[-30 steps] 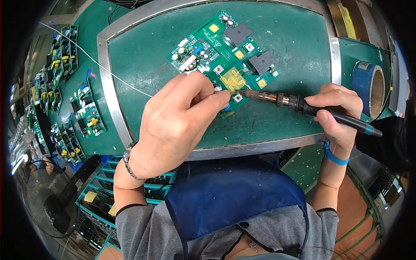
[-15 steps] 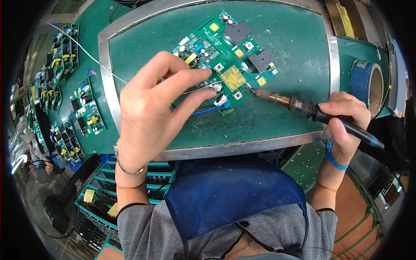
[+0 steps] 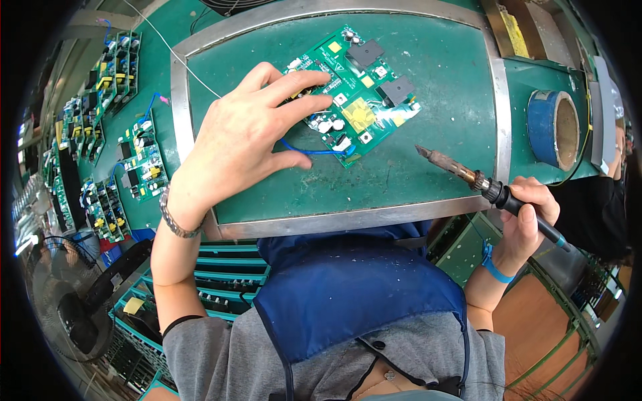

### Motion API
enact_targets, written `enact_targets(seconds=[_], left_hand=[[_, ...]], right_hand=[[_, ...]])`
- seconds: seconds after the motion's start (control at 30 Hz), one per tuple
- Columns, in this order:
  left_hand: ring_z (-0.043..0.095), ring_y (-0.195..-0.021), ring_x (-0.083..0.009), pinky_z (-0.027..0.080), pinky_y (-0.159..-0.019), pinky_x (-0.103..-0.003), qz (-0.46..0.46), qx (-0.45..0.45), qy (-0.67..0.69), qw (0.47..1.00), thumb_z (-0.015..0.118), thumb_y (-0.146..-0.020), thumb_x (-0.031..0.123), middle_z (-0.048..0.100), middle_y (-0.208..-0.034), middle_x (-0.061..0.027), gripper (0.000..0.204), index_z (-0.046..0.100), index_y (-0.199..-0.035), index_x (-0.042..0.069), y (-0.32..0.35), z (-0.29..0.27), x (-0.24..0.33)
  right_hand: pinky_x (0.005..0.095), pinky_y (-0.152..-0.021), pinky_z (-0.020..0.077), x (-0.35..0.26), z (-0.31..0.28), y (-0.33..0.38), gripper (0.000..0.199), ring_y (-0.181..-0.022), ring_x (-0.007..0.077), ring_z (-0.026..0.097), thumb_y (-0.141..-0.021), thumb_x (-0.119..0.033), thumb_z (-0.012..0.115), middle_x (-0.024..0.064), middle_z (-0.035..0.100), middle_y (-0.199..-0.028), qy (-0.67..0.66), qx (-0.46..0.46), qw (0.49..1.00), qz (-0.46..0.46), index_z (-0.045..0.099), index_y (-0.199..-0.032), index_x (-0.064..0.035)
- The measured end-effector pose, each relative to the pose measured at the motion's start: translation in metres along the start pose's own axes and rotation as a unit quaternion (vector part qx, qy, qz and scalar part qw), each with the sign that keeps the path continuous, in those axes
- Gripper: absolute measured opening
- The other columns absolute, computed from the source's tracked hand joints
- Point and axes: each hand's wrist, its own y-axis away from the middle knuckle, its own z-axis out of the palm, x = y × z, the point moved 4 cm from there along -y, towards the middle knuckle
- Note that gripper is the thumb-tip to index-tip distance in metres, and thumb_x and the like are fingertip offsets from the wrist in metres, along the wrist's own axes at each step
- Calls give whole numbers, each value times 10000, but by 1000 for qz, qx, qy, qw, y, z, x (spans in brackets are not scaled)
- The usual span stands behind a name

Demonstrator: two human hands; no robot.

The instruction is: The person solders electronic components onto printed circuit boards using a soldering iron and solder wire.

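A green circuit board (image 3: 354,83) lies on the green work surface, with two black block components, a yellow patch and a blue lead at its lower edge. My left hand (image 3: 251,127) reaches over the board's left edge, thumb and fingers spread apart, fingertips on or just above its parts. Solder wire (image 3: 194,71) runs from the upper left to behind this hand; whether it lies against the palm is hidden. My right hand (image 3: 531,212) is closed round the black handle of a soldering iron (image 3: 485,184), whose tip is off the board, to its lower right.
A metal frame (image 3: 348,218) edges the work surface. More circuit boards (image 3: 144,164) stand at the left. A blue roll (image 3: 553,130) sits at the right. A teal rack (image 3: 231,281) and a fan (image 3: 73,301) are at the lower left.
My left hand has opened from a pinch on the solder wire and spread over the board's left side. My right hand has drawn the soldering iron away from the yellow patch, down and right.
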Motion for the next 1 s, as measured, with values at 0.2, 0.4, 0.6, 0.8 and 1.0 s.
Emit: enact_targets(seconds=[0.2,0.4,0.6,0.8,1.0], left_hand=[[585,-765,-193,516,-640,-298,142,69,-40,987,779,-689,176,680,-1001,-2,302,683,-963,93,1,13,-8],[599,-740,-177,482,-615,-274,224,142,-171,949,753,-740,182,676,-980,-46,268,662,-955,51,3,-5,20],[544,-687,-273,442,-631,-332,108,141,-43,983,685,-850,163,618,-817,-98,179,642,-938,14,-54,-52,37],[523,-706,-70,433,-635,-241,-44,-104,191,975,582,-965,292,551,-731,-67,306,646,-1005,-4,-81,-19,-21],[604,-914,-206,475,-691,-332,3,148,10,989,656,-897,240,650,-1001,-100,267,660,-1013,0,-66,-11,-17]], right_hand=[[205,-447,350,-3,-6,15,352,-485,104,488,-876,-278,659,105,580,-695,-53,44,998,0,637,-941,68],[209,-449,344,-9,-17,31,343,-500,94,457,-892,-257,625,83,544,-691,-87,90,992,-22,623,-973,77],[194,-454,328,-15,-28,51,341,-512,80,416,-909,-229,588,75,489,-738,-130,181,974,-44,599,-989,102],[196,-446,315,-20,-13,47,344,-515,87,417,-902,-238,586,66,480,-693,-87,182,978,-46,598,-980,97],[199,-475,374,-24,5,42,335,-488,91,492,-886,-215,600,127,616,-667,66,236,969,12,626,-1038,82]])
